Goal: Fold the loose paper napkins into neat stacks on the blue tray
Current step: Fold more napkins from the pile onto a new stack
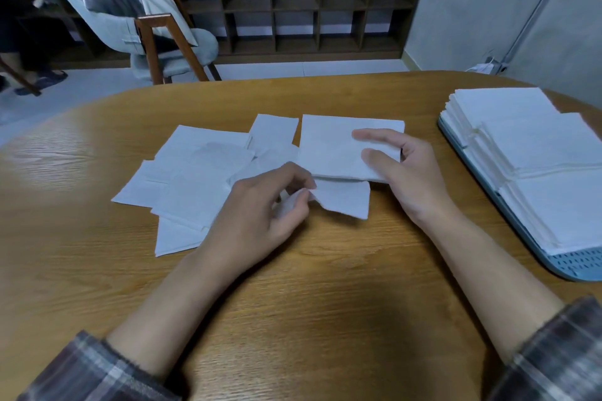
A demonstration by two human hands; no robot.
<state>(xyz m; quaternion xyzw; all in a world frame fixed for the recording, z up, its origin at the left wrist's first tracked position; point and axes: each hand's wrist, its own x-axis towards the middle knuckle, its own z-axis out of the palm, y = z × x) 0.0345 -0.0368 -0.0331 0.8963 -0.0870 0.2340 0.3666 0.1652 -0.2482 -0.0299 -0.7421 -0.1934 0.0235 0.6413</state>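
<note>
Several loose white paper napkins (pixel 195 179) lie spread over the middle of the wooden table (pixel 325 286). My left hand (pixel 260 215) pinches the left corner of one small napkin (pixel 345 198) lying near the table's middle. Just beyond it sits a folded square napkin (pixel 329 146); my right hand (pixel 404 172) holds its right edge, fingers on top and thumb at the near side. At the far right, the blue tray (pixel 580 267) carries neat stacks of folded napkins (pixel 534 153).
A grey chair (pixel 156 39) with clothing draped on it stands beyond the table's far left. A dark wooden cubby shelf (pixel 293 3) lines the back wall. A seated person's legs (pixel 29 68) show at the far left.
</note>
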